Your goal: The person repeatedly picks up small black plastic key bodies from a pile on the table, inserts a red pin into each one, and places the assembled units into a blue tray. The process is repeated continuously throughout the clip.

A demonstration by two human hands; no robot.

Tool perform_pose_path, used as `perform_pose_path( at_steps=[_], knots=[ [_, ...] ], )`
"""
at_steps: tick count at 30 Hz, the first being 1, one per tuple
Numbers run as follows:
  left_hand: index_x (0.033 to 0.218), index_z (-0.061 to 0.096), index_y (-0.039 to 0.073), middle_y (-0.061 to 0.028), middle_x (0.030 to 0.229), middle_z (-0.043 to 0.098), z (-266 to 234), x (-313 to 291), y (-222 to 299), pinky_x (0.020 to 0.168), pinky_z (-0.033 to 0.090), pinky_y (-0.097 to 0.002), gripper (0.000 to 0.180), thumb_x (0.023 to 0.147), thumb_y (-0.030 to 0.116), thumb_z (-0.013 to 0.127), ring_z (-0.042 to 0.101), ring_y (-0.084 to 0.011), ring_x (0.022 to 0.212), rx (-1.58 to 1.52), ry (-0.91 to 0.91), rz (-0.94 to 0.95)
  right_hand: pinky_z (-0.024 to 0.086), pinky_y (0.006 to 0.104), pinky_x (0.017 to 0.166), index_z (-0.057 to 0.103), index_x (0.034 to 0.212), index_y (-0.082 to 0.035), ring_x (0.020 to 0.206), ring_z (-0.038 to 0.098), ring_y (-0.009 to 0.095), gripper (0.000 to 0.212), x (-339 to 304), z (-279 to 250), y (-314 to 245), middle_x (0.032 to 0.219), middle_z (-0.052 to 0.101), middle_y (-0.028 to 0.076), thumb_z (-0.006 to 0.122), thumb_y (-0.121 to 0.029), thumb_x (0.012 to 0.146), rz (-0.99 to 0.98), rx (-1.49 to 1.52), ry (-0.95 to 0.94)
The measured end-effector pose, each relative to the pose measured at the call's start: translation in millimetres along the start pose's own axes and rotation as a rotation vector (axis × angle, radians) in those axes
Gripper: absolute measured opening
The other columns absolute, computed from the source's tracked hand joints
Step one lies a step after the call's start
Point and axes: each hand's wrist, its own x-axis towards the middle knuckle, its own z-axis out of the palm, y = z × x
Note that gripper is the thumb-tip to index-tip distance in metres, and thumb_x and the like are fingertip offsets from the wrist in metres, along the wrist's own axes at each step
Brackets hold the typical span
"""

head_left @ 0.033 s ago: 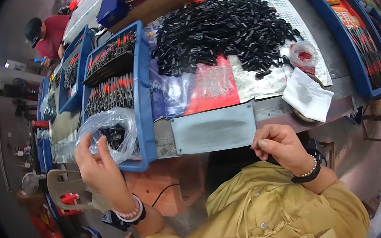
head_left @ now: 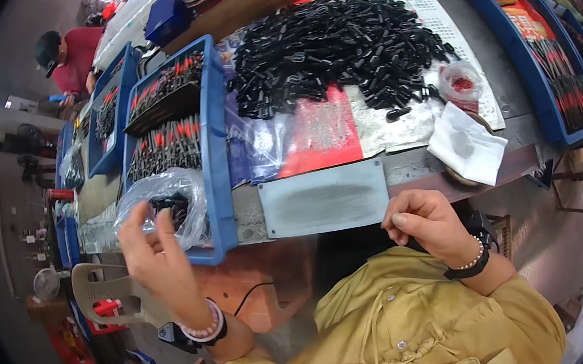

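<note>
My left hand (head_left: 158, 260) is over the near end of a blue tray (head_left: 213, 126), its thumb and fingers apart. It is right beside a clear plastic bag (head_left: 195, 194) that holds small black pieces (head_left: 173, 207). Nothing shows between its fingers. My right hand (head_left: 427, 220) is closed in front of the table edge, with thumb and fingertips pressed together; anything in them is hidden. Between my hands lies a flat grey plate (head_left: 323, 203) with a dark smudge along its middle. Beyond it rises a large heap of small black parts (head_left: 334, 53).
A white cloth (head_left: 465, 144) and a small bag of red bits (head_left: 461, 82) lie at the right. Another blue tray (head_left: 485, 12) with black-and-red pieces stands farther right. An orange stool (head_left: 248, 300) is below the table. Another person (head_left: 78, 54) is at the far left.
My left hand has shifted slightly to the right beside the plastic bag, while the table has slid a little left in view. My right hand stays almost where it was.
</note>
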Motion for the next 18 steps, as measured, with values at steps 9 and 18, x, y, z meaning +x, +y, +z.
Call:
perform_pose_path(
  at_steps=[9,18],
  knots=[
    [0.101,0.063,0.004,-0.0137,0.088,0.062,142.6,4.1,91.2,0.066,0.049,-0.0338,0.022,0.079,0.006,0.065,0.062,-0.0281,0.077,-0.462,-0.512,0.452,0.046,0.0196,0.065,0.061,0.094,0.002,0.072,0.055,0.005,0.014,-23.3,-7.7,-8.3,0.083,0.061,0.003,0.056,-0.011,0.093,-0.035,-0.122,0.025],
    [0.092,0.058,0.006,-0.0156,0.093,0.059,215.6,19.1,99.0,0.072,0.049,-0.0428,0.021,0.077,0.015,0.069,0.060,-0.0363,0.084,-0.037,-0.578,0.427,0.047,0.0203,0.065,0.061,0.093,0.003,0.074,0.056,0.007,0.012,-44.1,-34.9,-4.5,0.089,0.064,0.006,0.057,-0.009,0.091,-0.050,-0.093,0.124]
  ],
)
